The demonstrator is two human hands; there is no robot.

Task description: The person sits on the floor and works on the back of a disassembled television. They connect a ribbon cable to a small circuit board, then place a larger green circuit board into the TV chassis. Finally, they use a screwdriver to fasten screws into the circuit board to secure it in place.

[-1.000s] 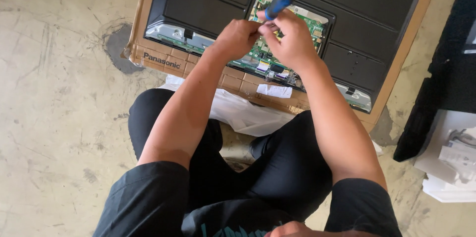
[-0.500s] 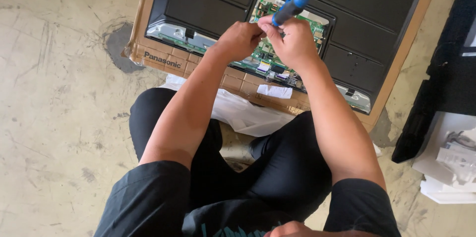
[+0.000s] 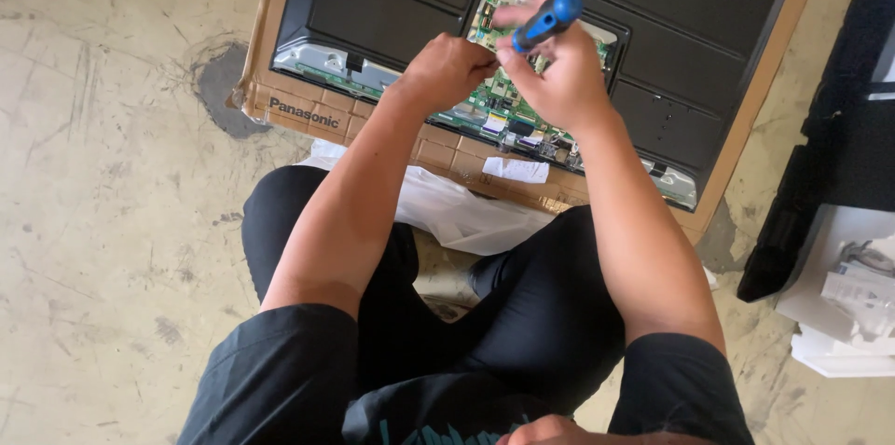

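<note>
Blue-handled screwdriver in right hand

Both bare arms reach forward, left hand curled into a fist, right hand clenched beside it.

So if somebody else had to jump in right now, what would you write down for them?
Right hand: gripping the blue-handled screwdriver, tip down on the green circuit board.
Left hand: closed, resting on the board's near edge beside the tool.
The black TV back panel lies face down on flattened cardboard; a white plastic bag sits near the knees.
Done: the board is exposed.
Left: the board is still in its bay; screw state can't be seen.
</note>
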